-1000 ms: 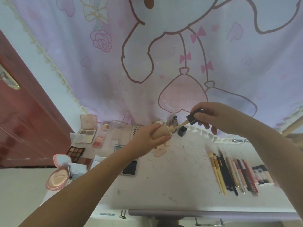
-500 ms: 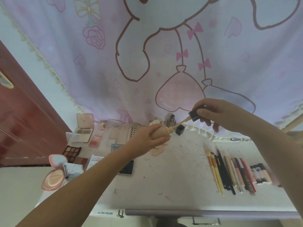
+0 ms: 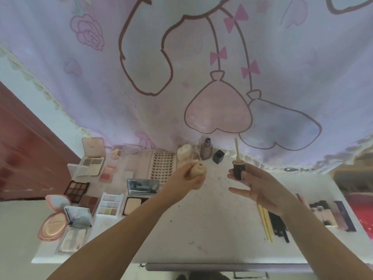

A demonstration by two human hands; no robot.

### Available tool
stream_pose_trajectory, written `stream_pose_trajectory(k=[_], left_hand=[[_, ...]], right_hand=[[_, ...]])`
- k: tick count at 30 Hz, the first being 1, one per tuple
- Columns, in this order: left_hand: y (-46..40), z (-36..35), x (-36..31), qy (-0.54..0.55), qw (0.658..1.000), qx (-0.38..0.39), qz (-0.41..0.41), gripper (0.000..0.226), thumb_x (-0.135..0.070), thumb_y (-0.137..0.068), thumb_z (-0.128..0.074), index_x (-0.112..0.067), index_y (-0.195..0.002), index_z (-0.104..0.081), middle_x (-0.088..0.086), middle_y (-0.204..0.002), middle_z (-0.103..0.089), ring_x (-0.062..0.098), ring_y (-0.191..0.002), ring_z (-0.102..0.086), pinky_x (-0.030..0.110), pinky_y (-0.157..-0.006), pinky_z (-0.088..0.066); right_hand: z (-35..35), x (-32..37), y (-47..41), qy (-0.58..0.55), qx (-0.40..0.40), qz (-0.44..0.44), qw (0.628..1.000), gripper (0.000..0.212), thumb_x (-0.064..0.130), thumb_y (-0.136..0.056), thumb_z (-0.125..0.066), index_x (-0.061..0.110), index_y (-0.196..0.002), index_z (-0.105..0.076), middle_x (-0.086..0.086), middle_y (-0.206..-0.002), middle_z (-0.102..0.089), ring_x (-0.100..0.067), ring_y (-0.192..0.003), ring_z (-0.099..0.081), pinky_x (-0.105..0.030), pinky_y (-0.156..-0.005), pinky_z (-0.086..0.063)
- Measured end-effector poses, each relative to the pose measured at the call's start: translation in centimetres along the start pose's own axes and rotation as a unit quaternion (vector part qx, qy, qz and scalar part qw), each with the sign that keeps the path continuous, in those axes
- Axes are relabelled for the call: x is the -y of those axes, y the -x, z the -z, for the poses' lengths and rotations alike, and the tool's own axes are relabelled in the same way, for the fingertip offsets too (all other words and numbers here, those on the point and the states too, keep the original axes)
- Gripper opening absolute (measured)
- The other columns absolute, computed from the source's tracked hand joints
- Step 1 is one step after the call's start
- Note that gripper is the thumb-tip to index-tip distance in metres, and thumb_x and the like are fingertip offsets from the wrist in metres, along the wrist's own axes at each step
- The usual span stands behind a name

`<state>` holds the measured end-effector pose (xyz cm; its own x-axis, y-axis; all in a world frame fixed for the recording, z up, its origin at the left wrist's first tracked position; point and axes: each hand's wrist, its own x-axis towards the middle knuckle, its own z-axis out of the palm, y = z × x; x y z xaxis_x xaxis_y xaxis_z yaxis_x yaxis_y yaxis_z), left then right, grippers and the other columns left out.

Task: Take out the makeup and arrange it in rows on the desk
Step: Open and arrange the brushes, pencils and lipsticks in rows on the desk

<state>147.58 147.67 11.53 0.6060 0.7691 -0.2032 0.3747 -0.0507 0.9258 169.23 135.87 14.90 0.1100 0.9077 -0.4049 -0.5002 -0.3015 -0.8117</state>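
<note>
My left hand [image 3: 186,178] grips a small beige foundation bottle [image 3: 198,170] with its mouth uncovered, above the middle of the white desk [image 3: 201,229]. My right hand [image 3: 260,188] pinches the bottle's dark cap [image 3: 238,169] between thumb and finger, with the other fingers spread. The cap's beige applicator stick [image 3: 237,147] points straight up. Bottle and cap are apart, about a hand's width between them.
Open palettes and compacts [image 3: 92,160] lie in rows on the left. A lash tray [image 3: 163,165], a pump bottle [image 3: 206,151] and a black cap [image 3: 218,156] stand at the back. Brushes and pencils [image 3: 272,225] and tubes [image 3: 327,213] lie at the right. A patterned curtain [image 3: 201,67] hangs behind.
My right hand pulled the cap and applicator out of the bottle and moved right, turning the stick upright. Both hands dropped lower toward the desk, and the view tilted down.
</note>
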Motion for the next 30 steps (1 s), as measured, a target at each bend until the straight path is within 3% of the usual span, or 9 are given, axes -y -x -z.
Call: stream_pose_trajectory(k=[2,5,8,11,14,19,23,26,30], left_hand=[[-1.6,-1.5,0.6,-0.055,0.998,-0.043,0.004,0.032,-0.033,-0.084,-0.068,-0.025,-0.114,-0.06,-0.007,-0.105,-0.06,0.008,-0.091,-0.055,0.012,-0.074,-0.039],[-4.1,-3.4,1.2,-0.108,0.988,-0.106,0.029,0.037,-0.035,-0.081,-0.069,-0.02,-0.114,-0.062,-0.002,-0.104,-0.056,0.013,-0.088,-0.053,0.023,-0.078,-0.041],[-6.5,-4.7,1.8,-0.122,0.984,-0.121,0.046,0.029,-0.035,-0.082,-0.068,-0.02,-0.106,-0.063,-0.005,-0.097,-0.06,0.009,-0.083,-0.055,0.018,-0.07,-0.041],[-8.6,-5.7,2.6,-0.137,0.979,-0.137,0.069,0.023,-0.038,-0.081,-0.066,-0.026,-0.101,-0.06,-0.009,-0.089,-0.062,0.008,-0.08,-0.056,0.018,-0.065,-0.042],[-10.3,-6.5,4.1,-0.223,0.962,-0.15,0.057,0.024,-0.045,-0.081,-0.061,-0.028,-0.099,-0.06,-0.007,-0.093,-0.063,0.015,-0.087,-0.057,0.034,-0.079,-0.046],[-10.9,-7.2,6.3,-0.329,0.93,-0.164,0.013,0.031,-0.059,-0.081,-0.048,-0.035,-0.101,-0.052,-0.009,-0.103,-0.059,0.018,-0.099,-0.046,0.033,-0.077,-0.032],[-10.8,-7.5,6.6,-0.332,0.929,-0.164,0.009,0.034,-0.059,-0.083,-0.047,-0.034,-0.107,-0.048,-0.007,-0.111,-0.058,0.021,-0.105,-0.047,0.032,-0.078,-0.03],[-10.3,-7.4,5.7,-0.324,0.931,-0.162,0.044,0.054,-0.057,-0.084,-0.051,-0.026,-0.127,-0.042,-0.004,-0.129,-0.05,0.021,-0.119,-0.042,0.036,-0.094,-0.034],[-6.2,-7.0,4.9,-0.279,0.939,-0.201,0.023,0.044,-0.032,-0.084,-0.062,-0.015,-0.122,-0.047,-0.001,-0.111,-0.052,0.022,-0.106,-0.048,0.031,-0.093,-0.038]], right_hand=[[0.7,-2.3,-1.5,0.05,-0.036,0.005,0.998,0.027,0.008,-0.093,-0.051,0.008,-0.12,-0.056,-0.007,-0.113,-0.068,-0.021,-0.113,-0.061,-0.042,-0.088,-0.053],[1.2,-4.9,-4.3,0.191,-0.141,0.028,0.971,0.018,0.01,-0.094,-0.054,0.022,-0.107,-0.055,0.001,-0.111,-0.068,-0.015,-0.108,-0.059,-0.041,-0.096,-0.043],[2.0,-6.7,-7.3,0.327,-0.216,0.077,0.917,0.021,0.013,-0.09,-0.06,0.026,-0.105,-0.056,-0.001,-0.112,-0.06,-0.012,-0.1,-0.057,-0.023,-0.087,-0.046],[2.6,-7.9,-10.1,0.405,-0.236,0.101,0.878,0.025,0.014,-0.088,-0.062,0.026,-0.109,-0.055,0.001,-0.107,-0.053,-0.001,-0.084,-0.053,-0.001,-0.069,-0.038],[3.1,-8.9,-12.2,0.454,-0.235,0.101,0.854,0.024,0.013,-0.087,-0.061,0.022,-0.109,-0.057,0.005,-0.101,-0.051,-0.01,-0.087,-0.054,-0.007,-0.069,-0.035],[3.6,-9.5,-13.3,0.523,-0.222,0.101,0.817,0.023,0.018,-0.09,-0.053,0.021,-0.113,-0.053,0.004,-0.104,-0.05,-0.019,-0.097,-0.05,-0.029,-0.074,-0.04],[3.4,-9.2,-13.0,0.517,-0.216,0.082,0.825,0.032,0.014,-0.089,-0.055,0.017,-0.12,-0.051,-0.002,-0.116,-0.05,-0.024,-0.104,-0.051,-0.03,-0.078,-0.042],[3.6,-8.2,-12.2,0.503,-0.199,0.045,0.84,0.044,0.01,-0.09,-0.054,0.016,-0.132,-0.044,-0.004,-0.126,-0.046,-0.02,-0.107,-0.053,-0.022,-0.083,-0.039],[6.3,-5.5,-9.0,0.497,-0.243,0.04,0.832,0.029,0.005,-0.091,-0.048,0.018,-0.114,-0.06,-0.004,-0.116,-0.059,-0.009,-0.088,-0.052,-0.006,-0.065,-0.037]])
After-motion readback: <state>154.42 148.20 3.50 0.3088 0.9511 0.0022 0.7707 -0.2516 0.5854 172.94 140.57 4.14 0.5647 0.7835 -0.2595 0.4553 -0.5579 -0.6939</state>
